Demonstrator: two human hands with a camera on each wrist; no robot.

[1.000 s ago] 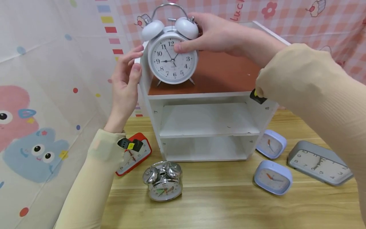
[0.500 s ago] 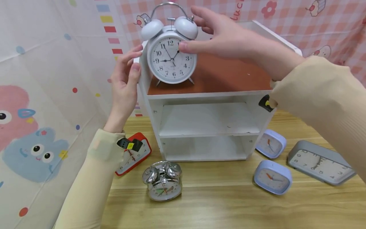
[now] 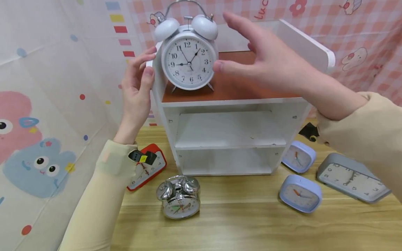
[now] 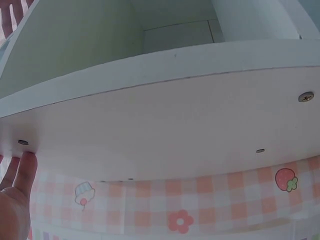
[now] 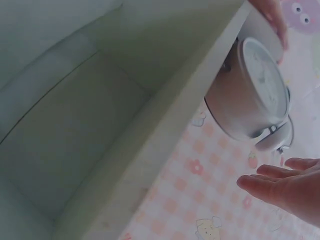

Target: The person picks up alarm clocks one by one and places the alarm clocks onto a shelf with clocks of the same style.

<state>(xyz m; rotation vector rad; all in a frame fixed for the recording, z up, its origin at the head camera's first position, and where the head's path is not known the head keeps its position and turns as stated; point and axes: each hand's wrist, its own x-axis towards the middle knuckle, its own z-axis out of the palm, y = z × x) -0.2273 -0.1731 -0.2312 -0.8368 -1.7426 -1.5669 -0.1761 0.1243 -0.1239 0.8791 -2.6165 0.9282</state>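
Note:
A white twin-bell alarm clock [image 3: 190, 62] stands upright on the brown top of the white shelf unit [image 3: 232, 103], near its left side panel. Spread and holding nothing, my right hand [image 3: 267, 57] is just right of the clock; the right wrist view shows the alarm clock [image 5: 250, 90] apart from the right hand [image 5: 290, 187]. My left hand [image 3: 136, 90] touches the unit's left side panel, thumb in front and fingers toward the outer face. In the left wrist view, fingertips of the left hand [image 4: 17, 195] rest against that panel.
On the wooden table are a silver twin-bell clock [image 3: 179, 198], a red clock [image 3: 154, 162] partly behind the left wrist, two lilac clocks, one nearer [image 3: 300, 193] and one farther [image 3: 298, 157], and a grey clock [image 3: 351, 177]. Two shelf compartments face forward.
My right hand has let go of the white alarm clock and moved right, its fingers spreading. The clock stays standing on the unit's top. My left hand has kept its place.

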